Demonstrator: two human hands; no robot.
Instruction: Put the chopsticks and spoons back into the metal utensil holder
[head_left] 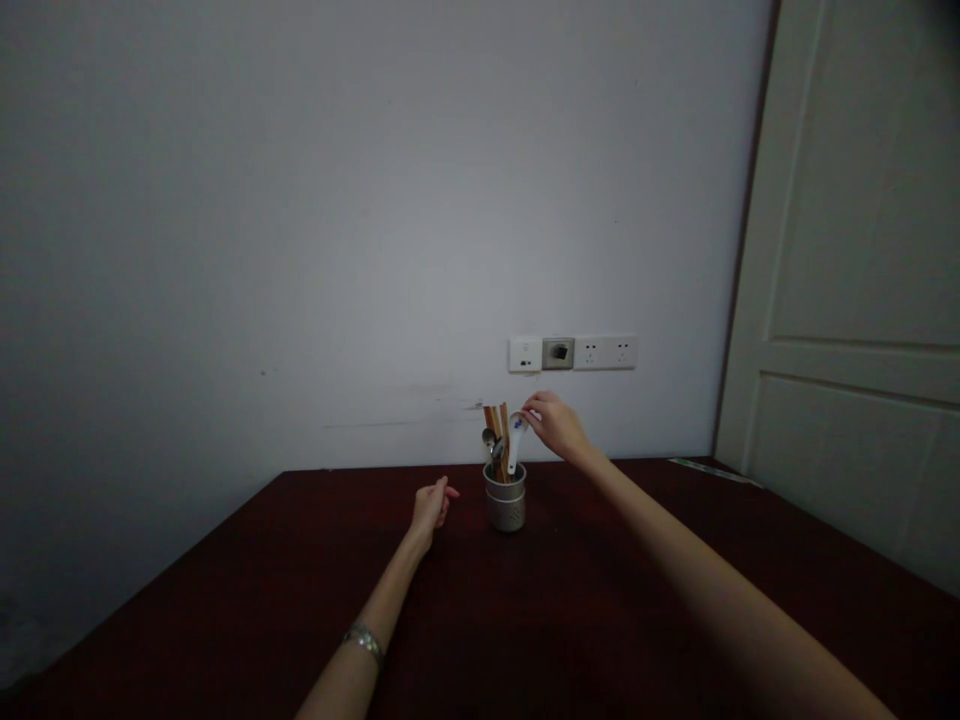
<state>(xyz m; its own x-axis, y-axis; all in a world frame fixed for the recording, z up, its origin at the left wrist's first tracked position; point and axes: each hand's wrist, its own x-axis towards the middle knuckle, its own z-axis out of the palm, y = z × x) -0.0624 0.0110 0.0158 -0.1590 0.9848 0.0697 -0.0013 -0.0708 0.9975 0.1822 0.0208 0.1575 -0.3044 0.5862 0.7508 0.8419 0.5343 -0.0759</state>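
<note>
My right hand (553,424) pinches the bowl end of a white ceramic soup spoon (516,450) with a blue pattern. The spoon is nearly upright, its handle pointing down into the mouth of a grey metal utensil holder (505,510). Several wooden chopsticks (496,422) lean inside the holder, with metal spoons (489,438) in front of them. To the left of the holder, and apart from it, my left hand (431,504) hovers low with curled fingers and nothing visible in it. A metal bracelet or watch is on the left wrist.
The holder stands on a dark red table (300,590) whose back edge meets a pale wall. Sockets and switches (589,353) are set in the wall above. A thin flat strip (716,471) lies at the back right, near a white panelled door (855,300).
</note>
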